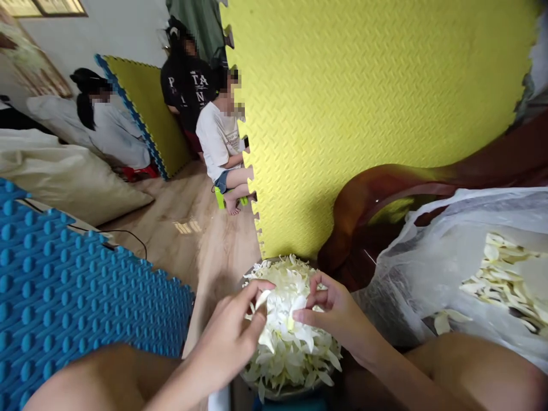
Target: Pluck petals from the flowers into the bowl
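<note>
Between my knees a round bowl [295,393] is heaped with white flower petals [282,365], and little of its rim shows. Over the heap, my left hand [240,322] pinches a white petal [262,299] between thumb and fingers. Opposite it, my right hand [327,308] has its thumb and fingertips closed on another white petal [299,305]. The two hands are a short way apart, with loose petals beneath them.
A clear plastic sheet [411,268] at right holds more petals [500,274]. Yellow foam mat [363,103] stands ahead, blue foam mat [85,291] at left. Several people sit or stand beyond, one on a green stool [220,198]. A large white sack [72,177] lies far left.
</note>
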A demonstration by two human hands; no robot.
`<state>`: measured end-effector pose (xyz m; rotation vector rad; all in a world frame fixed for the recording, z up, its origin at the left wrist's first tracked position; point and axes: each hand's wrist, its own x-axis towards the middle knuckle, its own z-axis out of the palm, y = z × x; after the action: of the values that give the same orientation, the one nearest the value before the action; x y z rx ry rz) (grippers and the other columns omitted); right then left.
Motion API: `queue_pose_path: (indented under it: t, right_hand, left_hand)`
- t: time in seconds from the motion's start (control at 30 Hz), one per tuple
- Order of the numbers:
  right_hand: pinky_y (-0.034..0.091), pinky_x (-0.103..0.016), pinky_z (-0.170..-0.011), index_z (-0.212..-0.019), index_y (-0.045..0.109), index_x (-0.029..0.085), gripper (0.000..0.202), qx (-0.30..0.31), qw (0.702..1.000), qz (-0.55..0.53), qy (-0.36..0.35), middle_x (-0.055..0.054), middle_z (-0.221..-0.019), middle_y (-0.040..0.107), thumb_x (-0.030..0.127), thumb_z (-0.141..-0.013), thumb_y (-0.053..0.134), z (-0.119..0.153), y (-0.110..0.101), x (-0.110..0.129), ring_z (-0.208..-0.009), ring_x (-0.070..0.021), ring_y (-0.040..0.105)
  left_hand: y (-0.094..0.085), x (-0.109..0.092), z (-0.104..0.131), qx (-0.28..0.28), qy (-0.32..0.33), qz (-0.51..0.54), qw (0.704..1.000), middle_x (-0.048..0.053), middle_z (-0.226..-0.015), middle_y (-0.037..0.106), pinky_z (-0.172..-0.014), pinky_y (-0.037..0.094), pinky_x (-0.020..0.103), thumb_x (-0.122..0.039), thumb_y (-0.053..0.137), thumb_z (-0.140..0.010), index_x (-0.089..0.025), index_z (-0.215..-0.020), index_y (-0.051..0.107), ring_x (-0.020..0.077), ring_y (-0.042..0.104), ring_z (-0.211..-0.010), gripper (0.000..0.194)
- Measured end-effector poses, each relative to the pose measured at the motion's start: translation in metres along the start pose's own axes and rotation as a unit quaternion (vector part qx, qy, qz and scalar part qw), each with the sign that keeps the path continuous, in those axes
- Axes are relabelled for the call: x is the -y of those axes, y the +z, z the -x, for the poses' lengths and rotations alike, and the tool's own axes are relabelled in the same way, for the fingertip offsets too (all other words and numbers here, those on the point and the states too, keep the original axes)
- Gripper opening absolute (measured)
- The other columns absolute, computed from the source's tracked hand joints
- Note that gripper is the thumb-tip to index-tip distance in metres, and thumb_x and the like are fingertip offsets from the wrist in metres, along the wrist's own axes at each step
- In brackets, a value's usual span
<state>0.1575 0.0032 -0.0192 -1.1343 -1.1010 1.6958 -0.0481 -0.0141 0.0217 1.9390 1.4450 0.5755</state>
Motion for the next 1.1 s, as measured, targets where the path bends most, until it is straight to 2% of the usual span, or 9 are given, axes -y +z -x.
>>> queue_pose_path:
  t: [0.17,0.27,0.43,0.57,0.73,0.8,0.9,0.97,1.1]
  right_hand:
    - [0.038,-0.021,-0.060,-0.078,0.048,0.019,0.038,0.047,0.998,-0.008,-0.034,0.006,-0.064,0.056,0.028,-0.065,0.082,-0.001,0.003,-0.007,-0.062,-0.0099,0.050]
    - [0.041,-0.025,-0.068,-0.090,0.061,0.018,0.028,0.056,0.996,0.051,-0.040,0.002,-0.073,0.060,0.037,-0.074,0.074,-0.001,0.002,-0.005,-0.073,-0.0141,0.055]
    - [0.043,-0.032,-0.083,-0.081,0.070,0.016,0.031,0.099,0.979,0.158,-0.079,-0.005,-0.082,0.069,0.047,-0.083,0.064,-0.005,-0.001,0.010,-0.087,-0.0208,0.061]
    - [0.048,-0.031,-0.072,-0.080,0.064,0.017,0.032,0.131,0.985,0.093,-0.063,-0.005,-0.075,0.072,0.045,-0.072,0.076,-0.022,-0.002,0.024,-0.079,-0.0213,0.067]
    - [0.044,-0.023,-0.057,-0.077,0.046,0.021,0.052,0.091,0.995,-0.011,-0.025,0.002,-0.058,0.069,0.032,-0.052,0.090,-0.041,0.000,0.028,-0.058,-0.0159,0.065]
    - [0.041,-0.021,-0.053,-0.076,0.043,0.021,0.054,0.070,0.997,-0.024,-0.013,0.003,-0.058,0.068,0.032,-0.051,0.090,-0.042,0.001,0.025,-0.053,-0.0137,0.061]
    - [0.038,-0.020,-0.050,-0.074,0.041,0.021,0.057,0.073,0.996,-0.052,-0.002,0.004,-0.057,0.068,0.033,-0.049,0.091,-0.040,0.003,0.020,-0.047,-0.0108,0.056]
    - [0.040,-0.020,-0.053,-0.073,0.042,0.021,0.057,0.070,0.996,-0.063,0.002,0.004,-0.056,0.067,0.033,-0.048,0.092,-0.038,0.005,0.017,-0.051,-0.0117,0.058]
    - [0.046,-0.027,-0.073,-0.072,0.046,0.021,0.055,0.044,0.997,-0.065,-0.022,0.003,-0.054,0.066,0.034,-0.046,0.093,-0.037,0.007,0.016,-0.078,-0.0198,0.066]
  left_hand:
    - [0.006,-0.004,0.005,-0.021,0.068,-0.010,0.997,0.005,-0.110,0.063,-0.082,0.047,0.033,-0.010,0.035,-0.089,-0.025,-0.123,0.049,0.0186,0.062,-0.096,0.040]
    - [0.003,-0.004,0.007,-0.025,0.069,-0.023,0.997,0.004,-0.103,0.065,-0.078,0.049,0.032,-0.007,0.037,-0.086,-0.025,-0.119,0.054,0.0181,0.063,-0.090,0.040]
    - [0.003,-0.004,0.009,-0.051,0.076,-0.003,0.996,0.002,-0.091,0.068,-0.075,0.049,0.029,-0.009,0.042,-0.084,-0.022,-0.104,0.062,0.0166,0.064,-0.082,0.031]
    - [0.002,-0.002,0.008,-0.082,0.026,0.019,0.996,0.001,-0.082,0.071,-0.065,0.048,0.025,-0.018,0.047,-0.086,-0.021,-0.098,0.067,0.0158,0.062,-0.070,0.023]
    - [-0.002,-0.002,0.005,-0.098,-0.003,0.054,0.994,0.004,-0.097,0.075,-0.073,0.049,0.029,-0.028,0.047,-0.091,-0.025,-0.111,0.070,0.0182,0.064,-0.076,0.031]
    - [0.000,-0.003,0.004,-0.078,-0.006,0.069,0.995,0.004,-0.098,0.075,-0.068,0.049,0.028,-0.034,0.048,-0.091,-0.028,-0.116,0.069,0.0179,0.062,-0.072,0.033]
    - [0.010,-0.002,0.004,-0.032,-0.023,0.070,0.997,0.004,-0.080,0.074,-0.056,0.044,0.026,-0.042,0.050,-0.089,-0.027,-0.120,0.066,0.0154,0.054,-0.058,0.038]
    - [0.017,-0.001,0.003,-0.040,-0.046,0.059,0.996,0.003,-0.070,0.068,-0.053,0.040,0.025,-0.045,0.055,-0.085,-0.023,-0.126,0.062,0.0147,0.050,-0.055,0.047]
    - [0.027,-0.001,-0.001,-0.058,-0.087,0.085,0.991,0.002,-0.067,0.059,-0.055,0.041,0.025,-0.047,0.062,-0.078,-0.018,-0.124,0.062,0.0154,0.050,-0.059,0.055]
